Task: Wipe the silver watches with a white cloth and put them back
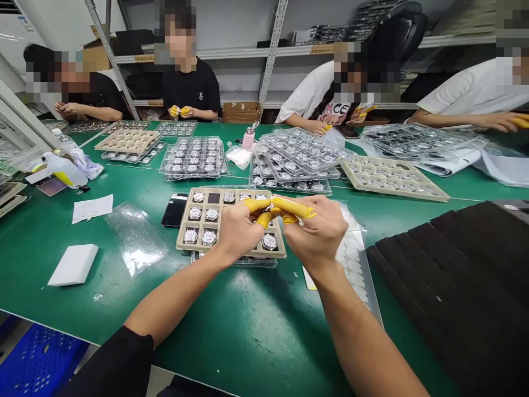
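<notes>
1. Pinching a small piece (270,209), mostly hidden, between them, the left hand (237,231) and right hand (316,229) close in yellow finger cots (291,208) above a beige tray (181,242).
2. Round watch faces (209,238) fill most visible slots; one slot (214,198) shows empty.
3. Clear trays (194,158) holding more watch faces stand stacked beyond.

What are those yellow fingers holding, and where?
The left hand and right hand pinch something small between yellow rubber finger cots, above a beige watch tray. Fingers hide it; I cannot tell what.
</notes>
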Available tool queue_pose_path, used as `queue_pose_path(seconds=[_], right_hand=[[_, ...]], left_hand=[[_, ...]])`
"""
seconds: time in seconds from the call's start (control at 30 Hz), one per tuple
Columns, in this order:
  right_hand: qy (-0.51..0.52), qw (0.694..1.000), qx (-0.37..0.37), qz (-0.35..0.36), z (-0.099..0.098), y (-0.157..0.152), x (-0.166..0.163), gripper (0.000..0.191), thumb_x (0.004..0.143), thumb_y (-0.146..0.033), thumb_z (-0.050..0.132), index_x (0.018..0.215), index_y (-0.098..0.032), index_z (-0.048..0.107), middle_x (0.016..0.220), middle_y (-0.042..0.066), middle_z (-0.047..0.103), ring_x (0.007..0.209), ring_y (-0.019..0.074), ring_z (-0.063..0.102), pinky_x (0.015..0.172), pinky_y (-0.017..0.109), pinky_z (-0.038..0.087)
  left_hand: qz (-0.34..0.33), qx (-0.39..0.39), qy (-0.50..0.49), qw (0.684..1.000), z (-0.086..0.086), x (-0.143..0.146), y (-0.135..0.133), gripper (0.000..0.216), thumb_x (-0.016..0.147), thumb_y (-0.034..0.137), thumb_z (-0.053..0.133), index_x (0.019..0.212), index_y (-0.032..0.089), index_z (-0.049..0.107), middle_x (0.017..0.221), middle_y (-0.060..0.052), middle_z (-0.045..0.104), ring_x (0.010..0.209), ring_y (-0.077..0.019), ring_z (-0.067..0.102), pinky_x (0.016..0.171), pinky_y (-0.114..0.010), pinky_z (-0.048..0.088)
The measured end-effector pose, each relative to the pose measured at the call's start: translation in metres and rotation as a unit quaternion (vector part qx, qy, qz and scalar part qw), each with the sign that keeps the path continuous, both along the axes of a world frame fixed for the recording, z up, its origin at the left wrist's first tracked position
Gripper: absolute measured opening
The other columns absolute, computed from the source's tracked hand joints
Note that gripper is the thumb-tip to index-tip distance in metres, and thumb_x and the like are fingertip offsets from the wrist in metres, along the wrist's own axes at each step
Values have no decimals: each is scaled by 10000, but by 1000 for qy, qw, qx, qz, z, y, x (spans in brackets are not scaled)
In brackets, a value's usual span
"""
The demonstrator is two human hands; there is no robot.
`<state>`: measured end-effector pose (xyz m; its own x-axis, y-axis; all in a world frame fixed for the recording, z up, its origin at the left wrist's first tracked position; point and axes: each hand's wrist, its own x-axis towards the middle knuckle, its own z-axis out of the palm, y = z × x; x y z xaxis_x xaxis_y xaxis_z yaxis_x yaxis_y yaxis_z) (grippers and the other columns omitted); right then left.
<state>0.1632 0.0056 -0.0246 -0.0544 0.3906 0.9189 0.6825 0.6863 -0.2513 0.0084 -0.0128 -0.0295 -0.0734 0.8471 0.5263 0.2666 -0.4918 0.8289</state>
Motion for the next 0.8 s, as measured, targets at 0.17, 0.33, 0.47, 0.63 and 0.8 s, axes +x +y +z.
queue_pose_path(seconds=[0.17,0.33,0.47,0.63,0.8], right_hand=[[31,996,-84,-17,-6,11,7,247,756,-154,642,859,-273,832,766,18,774,700,199,654,656,348,463],[227,938,-249,79,-1,16,8,186,778,-384,780,891,-246,833,884,39,806,779,211,713,700,358,558],[384,850,-318,171,7,11,2,383,707,-573,860,914,-253,827,1018,47,812,905,230,751,790,375,615],[265,884,-354,151,9,0,-2,357,766,-499,829,1017,-246,834,1019,43,816,958,258,762,893,420,614],[132,950,-265,98,14,0,5,221,798,-344,714,955,-245,833,970,36,818,853,218,751,767,355,603]], left_hand=[[-36,-48,-153,986,9,2,0,249,788,275,833,1006,165,788,1030,-79,805,932,-201,780,900,-357,657],[-84,-143,-234,958,26,-3,1,389,720,276,895,1027,155,690,1010,-59,763,950,-196,767,908,-353,643],[-93,-190,-257,943,28,-2,1,422,716,236,895,1039,171,632,1067,-45,729,923,-170,750,918,-352,628],[-94,-178,-257,945,27,1,-1,446,698,250,915,1049,169,652,1030,-55,740,944,-190,742,943,-375,622],[-93,-179,-275,940,27,2,-2,494,660,292,945,1069,148,710,1001,-79,775,953,-217,749,957,-413,624]])
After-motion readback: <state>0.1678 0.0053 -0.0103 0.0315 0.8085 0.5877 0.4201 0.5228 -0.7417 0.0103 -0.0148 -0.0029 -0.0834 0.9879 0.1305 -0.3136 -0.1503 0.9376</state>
